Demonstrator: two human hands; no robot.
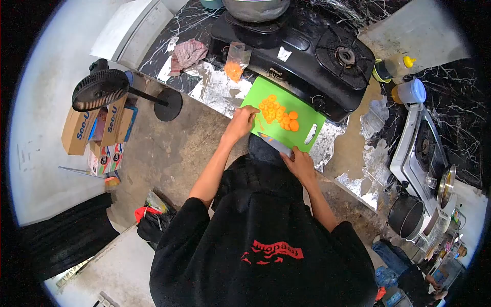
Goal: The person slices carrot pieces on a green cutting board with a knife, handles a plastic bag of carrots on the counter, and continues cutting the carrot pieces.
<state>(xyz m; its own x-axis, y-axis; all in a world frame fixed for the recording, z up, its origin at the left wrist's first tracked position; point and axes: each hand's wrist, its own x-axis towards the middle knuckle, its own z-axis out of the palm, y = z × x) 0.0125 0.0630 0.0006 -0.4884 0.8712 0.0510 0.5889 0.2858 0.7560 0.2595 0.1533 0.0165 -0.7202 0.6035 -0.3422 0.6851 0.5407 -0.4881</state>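
Sliced carrots [276,113] lie in a loose pile on a green cutting board [307,115] at the counter's front edge. My right hand [300,166] is closed round the handle of a knife [276,144], its blade pointing left along the board's near edge. Small carrot scraps rest by the blade tip. At the board's left side is my left hand [242,123], fingers bent and pressed together; what they hold, if anything, is hidden. A clear plastic bag [235,66] with orange pieces sits beyond the board.
A black gas stove [296,56] stands right behind the board, with a pot [257,9] on it. A crumpled cloth [188,55] lies to the left. A yellow-capped bottle [399,65] and a second stove [423,148] are on the right. A black fan [102,88] stands left.
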